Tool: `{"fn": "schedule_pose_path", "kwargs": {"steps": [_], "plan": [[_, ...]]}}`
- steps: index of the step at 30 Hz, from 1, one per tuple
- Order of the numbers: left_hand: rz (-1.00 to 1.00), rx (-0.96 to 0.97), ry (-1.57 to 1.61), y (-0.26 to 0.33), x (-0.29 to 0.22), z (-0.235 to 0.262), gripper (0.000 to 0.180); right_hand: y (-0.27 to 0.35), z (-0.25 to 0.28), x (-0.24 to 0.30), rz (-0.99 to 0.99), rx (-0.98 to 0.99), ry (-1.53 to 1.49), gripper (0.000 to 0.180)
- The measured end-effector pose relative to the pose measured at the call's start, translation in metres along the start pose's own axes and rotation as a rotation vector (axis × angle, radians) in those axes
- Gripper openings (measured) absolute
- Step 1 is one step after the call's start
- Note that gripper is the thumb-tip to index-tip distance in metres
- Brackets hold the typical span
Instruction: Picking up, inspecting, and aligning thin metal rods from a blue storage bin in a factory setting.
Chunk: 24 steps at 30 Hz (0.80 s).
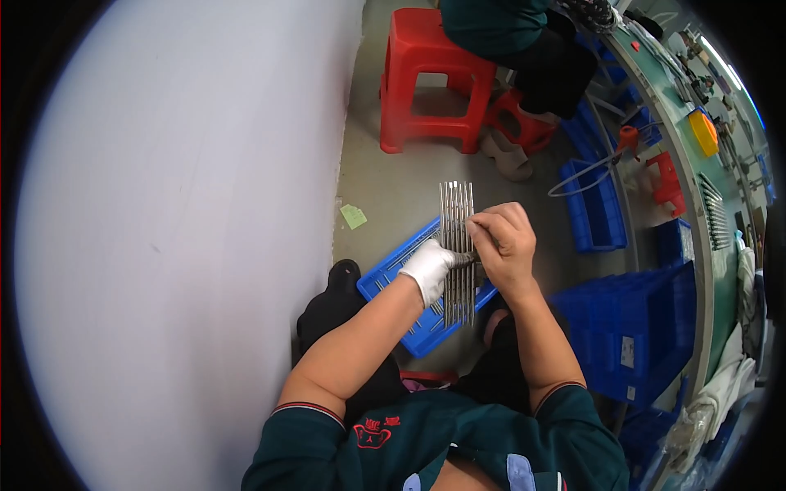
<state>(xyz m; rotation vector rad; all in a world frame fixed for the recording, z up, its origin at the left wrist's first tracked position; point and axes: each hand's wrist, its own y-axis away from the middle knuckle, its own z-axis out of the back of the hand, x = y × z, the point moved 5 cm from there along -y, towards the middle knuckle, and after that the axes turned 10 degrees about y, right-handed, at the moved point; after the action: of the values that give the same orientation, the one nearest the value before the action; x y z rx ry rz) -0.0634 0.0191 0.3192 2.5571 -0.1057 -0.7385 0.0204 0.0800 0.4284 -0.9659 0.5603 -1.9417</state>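
Observation:
My left hand (427,268), in a white glove, is closed round a row of thin, shiny metal rods (455,209). The rods stand side by side like a fan and run away from me. At their right edge my bare right hand (509,245) is closed, with thumb and fingertips pinching the outermost rod. Beneath both hands a blue plastic tray (419,345) rests between my legs, and more loose rods lie in it. Hands and rods hide part of the tray.
A white wall (180,245) rises close on my left. Ahead, another person sits on a red plastic stool (426,53). Blue bins (614,319) are stacked on the right, beside a long green workbench (725,303). A pale green paper slip (354,216) lies on the floor.

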Motion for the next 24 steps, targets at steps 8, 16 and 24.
{"fn": "schedule_pose_path", "kwargs": {"steps": [8, 16, 24], "plan": [[-0.022, 0.088, -0.008, -0.004, 0.002, 0.000, 0.027, 0.002, -0.006, -0.003, 0.002, -0.003, 0.016, 0.011], [-0.056, 0.070, -0.107, 0.003, -0.005, -0.009, 0.030, -0.002, -0.001, 0.015, 0.146, 0.014, 0.202, 0.014], [-0.077, 0.116, -0.071, 0.003, -0.005, -0.006, 0.027, 0.002, -0.009, 0.002, 0.065, 0.012, 0.096, 0.014]]}}
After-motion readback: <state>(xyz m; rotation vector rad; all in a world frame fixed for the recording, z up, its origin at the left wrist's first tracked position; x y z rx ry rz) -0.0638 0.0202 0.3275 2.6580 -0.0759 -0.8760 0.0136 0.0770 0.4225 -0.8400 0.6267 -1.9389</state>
